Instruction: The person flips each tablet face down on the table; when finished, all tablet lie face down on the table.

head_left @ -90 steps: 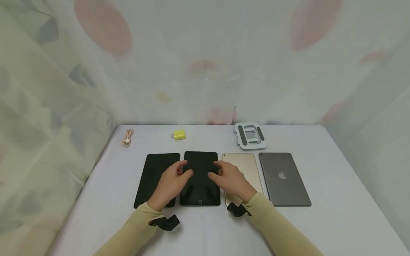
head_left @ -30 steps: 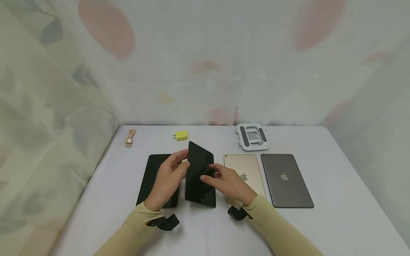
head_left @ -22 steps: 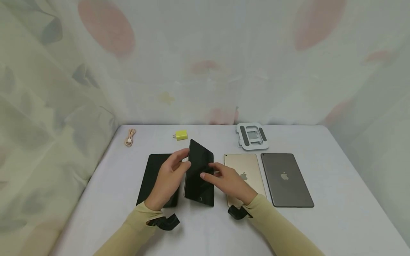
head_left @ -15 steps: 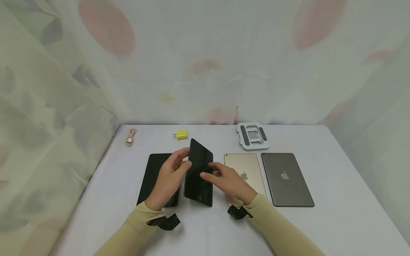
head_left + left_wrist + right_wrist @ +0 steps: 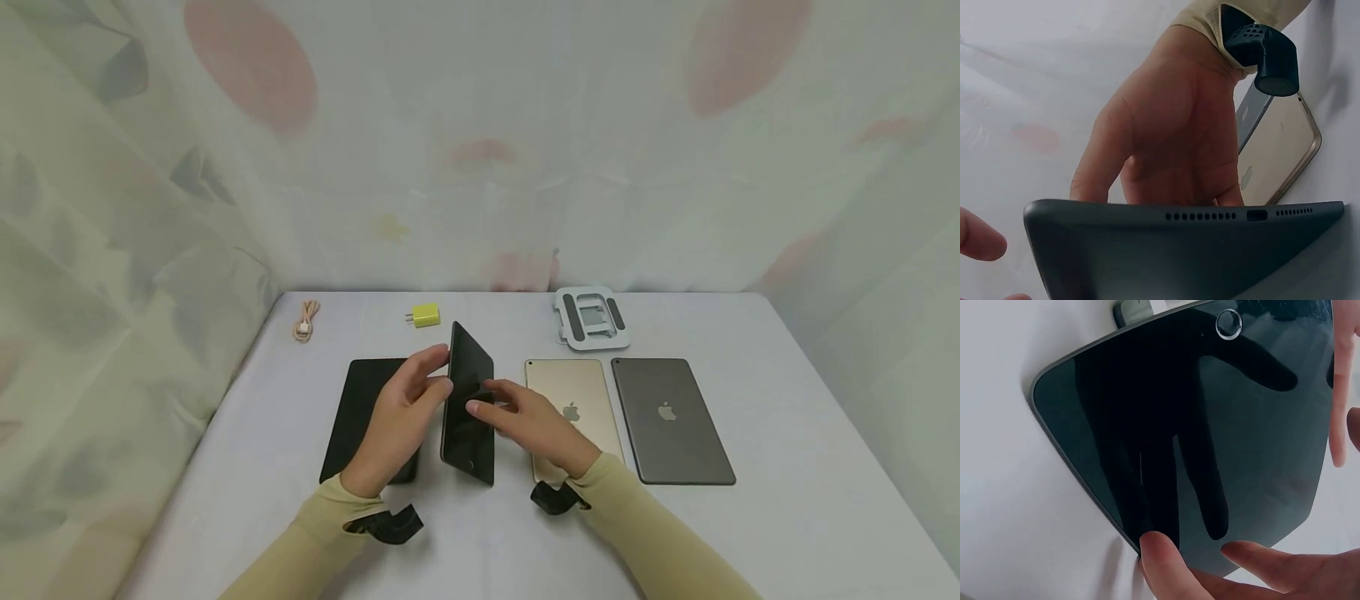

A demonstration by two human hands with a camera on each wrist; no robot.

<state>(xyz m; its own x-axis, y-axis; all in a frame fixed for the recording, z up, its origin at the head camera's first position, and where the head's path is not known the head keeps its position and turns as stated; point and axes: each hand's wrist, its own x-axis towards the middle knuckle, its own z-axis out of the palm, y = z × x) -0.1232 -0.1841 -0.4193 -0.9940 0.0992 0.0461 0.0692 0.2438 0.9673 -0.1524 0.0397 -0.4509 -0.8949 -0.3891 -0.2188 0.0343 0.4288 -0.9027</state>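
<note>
Black glass-fronted tablet [image 5: 467, 440] stood tilted on white-covered table [image 5: 810, 525]. Left hand [image 5: 399, 418] had parted fingers at raised edge, contact unclear; right hand [image 5: 534, 423], fingers loosely extended, touched lower edge.

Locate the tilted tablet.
In the head view, the tilted tablet is between the left hand and right hand, with the flat black tablet to its left, gold tablet to its right.

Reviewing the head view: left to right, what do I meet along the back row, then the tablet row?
Back row: coiled peach cable, yellow plug, pale gray frame. Tablet row: flat black tablet, tilted black tablet, gold tablet, dark gray tablet.
</note>
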